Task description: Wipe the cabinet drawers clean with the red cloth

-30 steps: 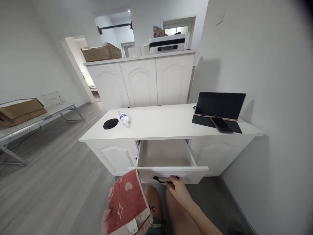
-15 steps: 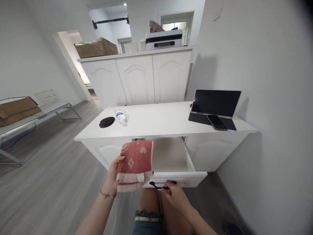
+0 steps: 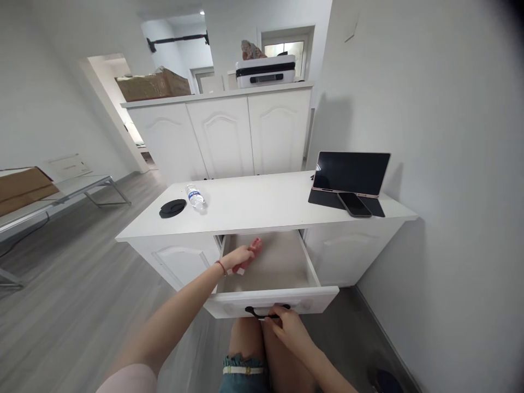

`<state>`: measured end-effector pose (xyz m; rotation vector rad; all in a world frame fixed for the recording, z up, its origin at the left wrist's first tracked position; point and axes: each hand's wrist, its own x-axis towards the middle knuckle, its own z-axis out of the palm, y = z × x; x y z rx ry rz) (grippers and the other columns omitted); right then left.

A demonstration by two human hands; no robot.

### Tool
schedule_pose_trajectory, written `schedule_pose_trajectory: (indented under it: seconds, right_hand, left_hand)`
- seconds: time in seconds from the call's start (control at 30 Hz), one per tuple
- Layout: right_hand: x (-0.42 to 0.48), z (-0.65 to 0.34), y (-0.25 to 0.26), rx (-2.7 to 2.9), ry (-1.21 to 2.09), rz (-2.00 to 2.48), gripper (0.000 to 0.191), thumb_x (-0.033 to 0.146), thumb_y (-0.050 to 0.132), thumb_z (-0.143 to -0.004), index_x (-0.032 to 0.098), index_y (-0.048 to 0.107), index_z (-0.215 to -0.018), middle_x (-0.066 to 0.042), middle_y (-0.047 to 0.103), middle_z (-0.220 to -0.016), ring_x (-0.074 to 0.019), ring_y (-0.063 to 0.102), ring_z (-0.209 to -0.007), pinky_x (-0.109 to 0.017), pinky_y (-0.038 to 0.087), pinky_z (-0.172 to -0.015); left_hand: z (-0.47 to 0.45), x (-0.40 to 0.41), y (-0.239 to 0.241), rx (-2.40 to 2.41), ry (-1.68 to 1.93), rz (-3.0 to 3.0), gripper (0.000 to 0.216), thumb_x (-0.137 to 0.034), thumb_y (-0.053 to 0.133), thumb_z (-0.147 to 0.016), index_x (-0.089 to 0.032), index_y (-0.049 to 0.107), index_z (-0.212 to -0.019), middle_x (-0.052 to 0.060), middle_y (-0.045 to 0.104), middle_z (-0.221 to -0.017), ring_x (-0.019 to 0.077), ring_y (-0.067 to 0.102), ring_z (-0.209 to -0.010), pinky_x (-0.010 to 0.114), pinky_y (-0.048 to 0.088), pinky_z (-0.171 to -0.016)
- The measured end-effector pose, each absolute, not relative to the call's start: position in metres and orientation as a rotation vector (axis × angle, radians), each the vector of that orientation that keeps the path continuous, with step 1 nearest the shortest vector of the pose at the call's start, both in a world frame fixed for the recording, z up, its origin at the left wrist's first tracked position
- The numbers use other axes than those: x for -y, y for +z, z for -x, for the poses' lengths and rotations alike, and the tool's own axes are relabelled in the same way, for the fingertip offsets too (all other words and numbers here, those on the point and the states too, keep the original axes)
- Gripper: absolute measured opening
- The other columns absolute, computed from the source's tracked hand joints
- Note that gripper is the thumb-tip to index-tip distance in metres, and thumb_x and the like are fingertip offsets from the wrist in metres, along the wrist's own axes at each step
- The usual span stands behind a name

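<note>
Inside the pulled-out white drawer (image 3: 278, 295), toward its left side, my left hand (image 3: 238, 256) is closed on a folded red towel (image 3: 256, 246). Only the towel's edges show past my fingers, with a pale border near the drawer's left wall. Whether the towel rests on the drawer's bottom, I cannot tell. My right hand (image 3: 285, 322) grips the black drawer handle (image 3: 256, 313) at the drawer's front, its fingers curled around the right part. The rest of the drawer's inside is bare.
On the white countertop (image 3: 245, 204) above stand a clear plastic bottle (image 3: 195, 197) and a black round object (image 3: 172, 208) at left. A tablet (image 3: 352, 173) and a phone (image 3: 354, 205) sit at right. My legs are just below the drawer front.
My left hand has carried the red towel from in front of the drawer's left side down into it. My right hand has stayed on the handle, and the view has shifted slightly.
</note>
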<state>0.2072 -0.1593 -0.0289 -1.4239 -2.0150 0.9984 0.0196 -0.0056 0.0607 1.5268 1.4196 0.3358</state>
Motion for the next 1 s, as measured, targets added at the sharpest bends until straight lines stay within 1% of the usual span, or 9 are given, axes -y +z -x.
schedule_pose_trajectory:
  seconds: [0.07,0.2,0.27,0.33,0.43,0.53,0.7,0.83,1.0]
  right_hand:
    - [0.159,-0.208,-0.029,2.012,0.999,1.421,0.015,0.026,0.05,-0.082,0.02,0.064,-0.085,-0.004,0.071,-0.086,-0.0206,0.064,-0.081,-0.026,0.041,-0.069]
    - [0.159,-0.208,-0.03,1.994,1.021,1.415,0.015,0.025,0.051,-0.081,0.019,0.064,-0.084,-0.005,0.071,-0.086,-0.0212,0.064,-0.079,-0.026,0.041,-0.068]
    - [0.159,-0.208,-0.031,1.983,1.025,1.409,0.016,0.026,0.05,-0.081,0.02,0.064,-0.085,-0.004,0.071,-0.087,-0.0211,0.064,-0.08,-0.026,0.041,-0.068]
    - [0.159,-0.207,-0.032,1.976,1.023,1.406,0.015,0.025,0.051,-0.081,0.02,0.064,-0.084,-0.004,0.071,-0.086,-0.0212,0.064,-0.081,-0.026,0.042,-0.069]
    - [0.159,-0.207,-0.033,1.972,1.023,1.418,0.015,0.026,0.052,-0.081,0.019,0.065,-0.082,-0.005,0.071,-0.085,-0.0217,0.064,-0.08,-0.027,0.042,-0.068]
    - [0.158,-0.207,-0.034,1.961,1.044,1.413,0.016,0.027,0.052,-0.081,0.02,0.066,-0.084,-0.005,0.071,-0.085,-0.0218,0.064,-0.08,-0.027,0.043,-0.069]
    - [0.158,-0.207,-0.03,1.966,1.079,1.438,0.019,0.026,0.051,-0.081,0.02,0.067,-0.088,-0.006,0.071,-0.092,-0.0224,0.064,-0.086,-0.028,0.044,-0.073]
    - [0.158,-0.207,-0.029,1.96,1.091,1.435,0.019,0.025,0.051,-0.08,0.021,0.067,-0.089,-0.006,0.071,-0.093,-0.0224,0.064,-0.086,-0.028,0.043,-0.074]
    - [0.158,-0.208,-0.031,1.953,1.114,1.444,0.02,0.026,0.05,-0.081,0.021,0.067,-0.089,-0.006,0.071,-0.092,-0.0221,0.064,-0.085,-0.027,0.043,-0.072]
  left_hand:
    - [-0.04,0.01,0.046,-1.361,0.185,-1.586,0.019,-0.022,0.058,-0.066,-0.015,0.065,-0.081,0.009,0.07,-0.093,0.0305,0.061,-0.098,0.038,0.045,-0.088]
    - [-0.068,0.015,0.023,-1.236,-0.108,-1.681,0.06,-0.034,0.07,-0.061,-0.016,0.059,-0.118,0.011,0.056,-0.13,0.0334,0.043,-0.125,0.043,0.033,-0.103]
    - [-0.073,0.011,0.017,-1.124,-0.33,-1.833,0.073,-0.049,0.06,-0.072,-0.014,0.044,-0.134,0.015,0.042,-0.142,0.0339,0.033,-0.132,0.048,0.027,-0.106]
    - [-0.073,0.004,0.014,-0.991,-0.491,-1.994,0.068,-0.05,0.043,-0.084,-0.013,0.035,-0.14,0.014,0.031,-0.148,0.0295,0.023,-0.137,0.047,0.02,-0.11]
    - [-0.065,-0.004,0.01,-0.897,-0.507,-2.12,0.06,-0.036,0.046,-0.084,-0.016,0.036,-0.14,0.009,0.027,-0.151,0.025,0.013,-0.14,0.042,0.013,-0.113]
    - [-0.054,-0.004,0.0,-0.736,-0.538,-2.342,0.061,-0.028,0.053,-0.079,-0.023,0.039,-0.139,0.007,0.022,-0.153,0.0279,0.012,-0.14,0.045,0.016,-0.112]
    - [-0.052,-0.001,-0.023,-0.738,-0.62,-2.474,0.059,-0.037,0.056,-0.079,-0.032,0.043,-0.136,0.006,0.02,-0.154,0.0354,0.011,-0.139,0.054,0.017,-0.109]
    - [-0.064,-0.008,-0.028,-0.643,-0.593,-2.512,0.061,-0.04,0.056,-0.08,-0.029,0.04,-0.138,0.009,0.02,-0.154,0.0325,0.008,-0.14,0.054,0.015,-0.11]
    - [-0.081,-0.019,-0.022,-0.464,-0.509,-2.601,0.056,-0.035,0.055,-0.081,-0.023,0.045,-0.135,0.009,0.033,-0.149,0.0257,0.006,-0.141,0.049,0.009,-0.112]
